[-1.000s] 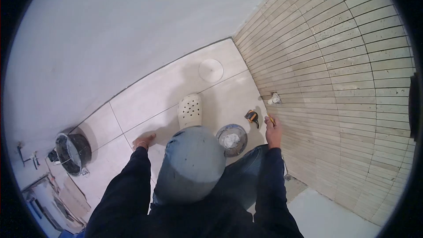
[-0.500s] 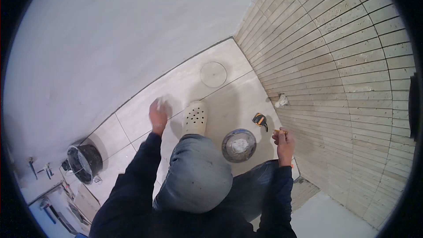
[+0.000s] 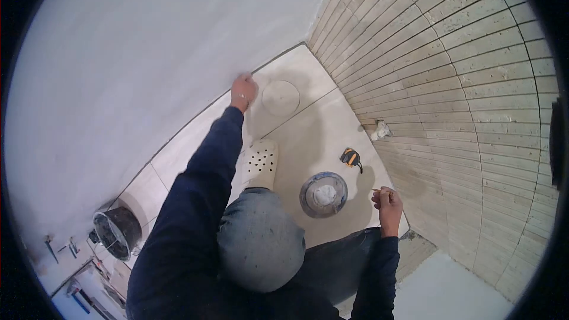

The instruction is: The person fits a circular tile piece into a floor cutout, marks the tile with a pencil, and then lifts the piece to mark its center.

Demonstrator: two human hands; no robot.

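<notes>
My left hand [image 3: 243, 90] reaches far forward to the floor along the white wall, left of a circle [image 3: 281, 98] marked on a pale tile. Its fingers are curled; whatever they hold, if anything, is hidden. Low on the right, my right hand [image 3: 387, 202] pinches a pencil [image 3: 376, 189], thin and yellowish, its tip pointing left. Between that hand and the tiled wall corner, a black and orange tape measure [image 3: 350, 157] lies on the floor. A round grey bucket or bowl [image 3: 308, 197] with white material inside stands left of my right hand.
My foot in a cream clog [image 3: 261, 163] stands on the floor tiles [image 3: 320, 136]. A narrow-tiled wall [image 3: 427, 95] rises on the right, with a white-stuffed opening [image 3: 382, 130] low down. A black bucket [image 3: 121, 228] stands at the left, beside tools [image 3: 71, 246].
My left hand has moved forward and right to the wall's foot; something whitish showed at its fingers before. My right hand has shifted slightly down and right, still with the pencil.
</notes>
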